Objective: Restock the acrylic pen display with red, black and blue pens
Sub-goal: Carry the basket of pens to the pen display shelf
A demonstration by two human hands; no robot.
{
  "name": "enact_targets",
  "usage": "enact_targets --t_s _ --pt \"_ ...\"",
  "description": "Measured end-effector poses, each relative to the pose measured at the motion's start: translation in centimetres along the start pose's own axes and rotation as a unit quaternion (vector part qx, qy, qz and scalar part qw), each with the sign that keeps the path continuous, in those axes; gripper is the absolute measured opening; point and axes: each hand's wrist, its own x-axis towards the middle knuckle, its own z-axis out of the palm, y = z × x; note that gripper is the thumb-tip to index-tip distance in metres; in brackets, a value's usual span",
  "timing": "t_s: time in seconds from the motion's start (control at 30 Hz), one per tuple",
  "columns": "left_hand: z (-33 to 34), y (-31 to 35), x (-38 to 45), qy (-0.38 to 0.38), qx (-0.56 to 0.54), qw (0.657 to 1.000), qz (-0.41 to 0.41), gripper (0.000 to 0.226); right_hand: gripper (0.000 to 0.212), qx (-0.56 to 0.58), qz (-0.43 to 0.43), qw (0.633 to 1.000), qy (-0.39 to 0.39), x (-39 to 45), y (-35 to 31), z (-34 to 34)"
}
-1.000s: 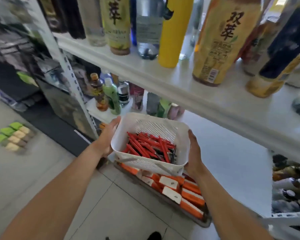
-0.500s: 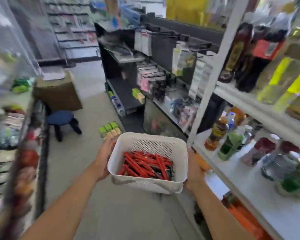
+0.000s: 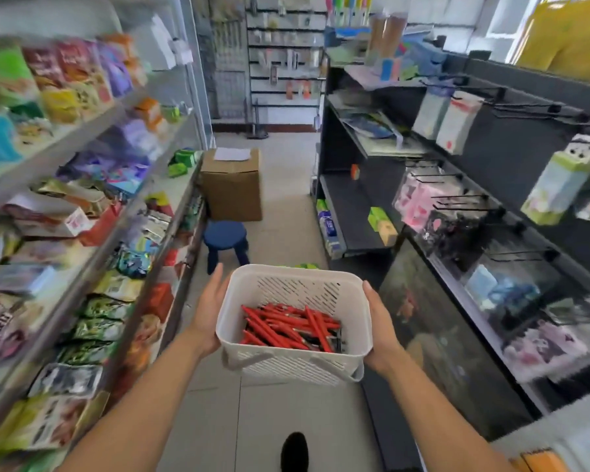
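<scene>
Two hands, left hand (image 3: 209,316) and right hand (image 3: 381,327), press flat fingers against a white basket (image 3: 295,361) of red pens (image 3: 286,327).

Narrow shop aisle, partly blocked ahead.

Tiled floor (image 3: 286,185) runs open between the snack shelves (image 3: 92,212) on the left and the dark display racks (image 3: 457,212) on the right. A blue stool (image 3: 225,240) stands in the aisle's left half, a cardboard box (image 3: 231,183) just behind it; free passage lies to their right. Wire hooks (image 3: 464,199) jut from the racks into the aisle.
</scene>
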Motion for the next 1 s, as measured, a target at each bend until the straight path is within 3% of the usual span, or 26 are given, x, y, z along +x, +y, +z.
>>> enact_targets --t_s 0.1,0.3,0.43,0.63,1.0 --pt "-0.1 2.9 6.2 0.009 -0.011 1.0 0.008 0.055 0.089 -0.015 -0.004 1.0 -0.006 7.6 -2.6 0.7" --pt "0.4 9.5 18.2 0.019 -0.026 0.999 0.036 0.06 0.063 0.002 0.052 0.998 -0.025 21.9 -9.0 2.3" --pt "0.0 13.4 24.6 0.045 -0.017 0.998 0.043 0.068 0.065 -0.001 0.064 0.997 -0.034 28.8 -12.6 4.4" --pt "-1.0 18.1 33.7 0.076 -0.02 0.996 0.037 0.062 0.06 -0.019 0.072 0.996 -0.039 38.8 -15.7 5.8" --pt "-2.7 29.2 55.7 0.033 -0.007 0.999 0.023 0.056 0.069 0.006 0.063 0.998 -0.008 62.6 -20.8 9.1"
